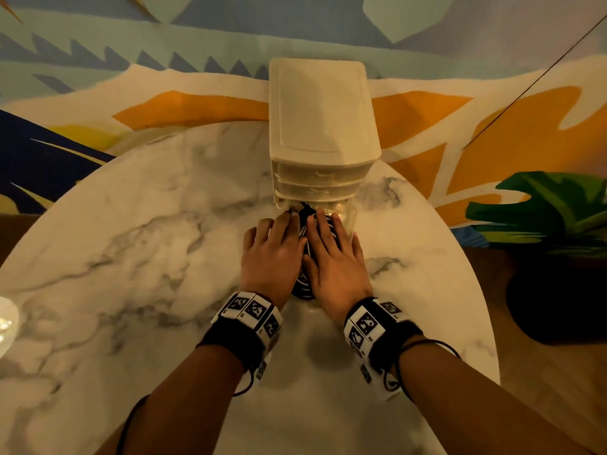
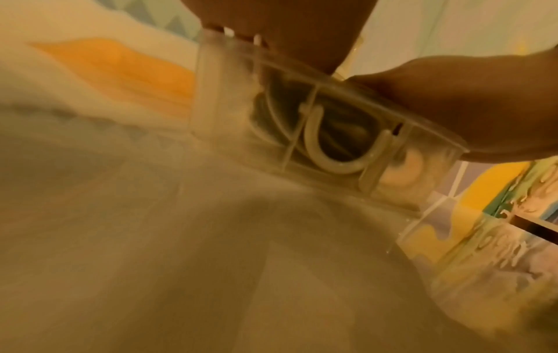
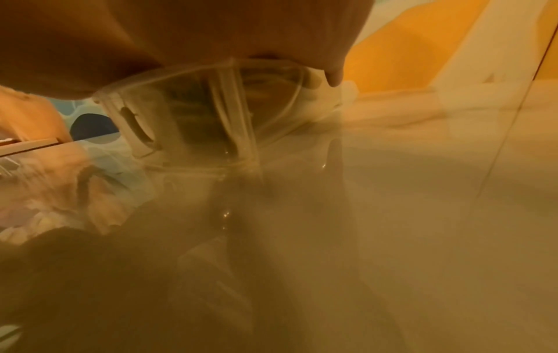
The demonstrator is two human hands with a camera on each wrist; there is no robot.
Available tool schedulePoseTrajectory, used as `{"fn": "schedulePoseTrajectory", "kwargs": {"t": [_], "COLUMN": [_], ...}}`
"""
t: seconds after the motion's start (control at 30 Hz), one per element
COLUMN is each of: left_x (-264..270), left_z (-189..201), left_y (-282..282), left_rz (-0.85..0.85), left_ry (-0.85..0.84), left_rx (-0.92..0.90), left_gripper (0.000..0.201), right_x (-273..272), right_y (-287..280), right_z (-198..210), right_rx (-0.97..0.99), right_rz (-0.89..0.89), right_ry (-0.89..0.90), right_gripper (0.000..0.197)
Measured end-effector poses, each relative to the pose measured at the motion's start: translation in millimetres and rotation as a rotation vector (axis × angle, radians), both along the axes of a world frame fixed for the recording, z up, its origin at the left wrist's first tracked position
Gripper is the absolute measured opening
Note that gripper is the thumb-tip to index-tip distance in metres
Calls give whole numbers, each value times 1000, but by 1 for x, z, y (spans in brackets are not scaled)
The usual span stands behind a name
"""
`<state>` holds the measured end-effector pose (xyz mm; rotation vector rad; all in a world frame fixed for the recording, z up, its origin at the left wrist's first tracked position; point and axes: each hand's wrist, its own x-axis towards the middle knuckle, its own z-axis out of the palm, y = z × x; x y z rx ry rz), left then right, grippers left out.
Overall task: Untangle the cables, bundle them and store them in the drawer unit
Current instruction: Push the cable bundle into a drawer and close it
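A white drawer unit (image 1: 322,110) stands at the back of the marble table (image 1: 131,257). Its clear bottom drawer (image 1: 349,216) is pulled out toward me. A bundle of black and white cables (image 1: 303,226) lies inside it. My left hand (image 1: 274,244) and right hand (image 1: 331,254) lie flat side by side on the bundle, fingers straight, pressing on it. In the left wrist view a white cable loop (image 2: 326,150) shows through the drawer wall (image 2: 217,95) under my left hand (image 2: 286,28). The right wrist view shows the drawer's clear wall (image 3: 211,119) beneath my right hand (image 3: 181,31).
The two upper drawers (image 1: 317,178) are closed. A white dish edge (image 1: 6,320) sits at the table's far left. A green plant in a dark pot (image 1: 555,290) stands on the floor to the right. A painted wall (image 1: 197,106) is close behind the unit.
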<state>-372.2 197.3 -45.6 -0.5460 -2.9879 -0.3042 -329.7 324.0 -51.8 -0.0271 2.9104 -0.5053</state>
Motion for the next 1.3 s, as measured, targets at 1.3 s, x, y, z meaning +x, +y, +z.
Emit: {"fn": "schedulePoseTrajectory", "kwargs": {"t": [1.3], "left_x": [-12], "left_z": [4], "left_y": [-1], "left_rz": [-54], "left_ry": [-185], "left_rx": [45], "left_gripper": [58], "right_x": [-19], "right_y": [-1], "right_z": [7], "right_rx": [55], "right_rz": [188], "right_ry": [-61], "right_gripper": [105]}}
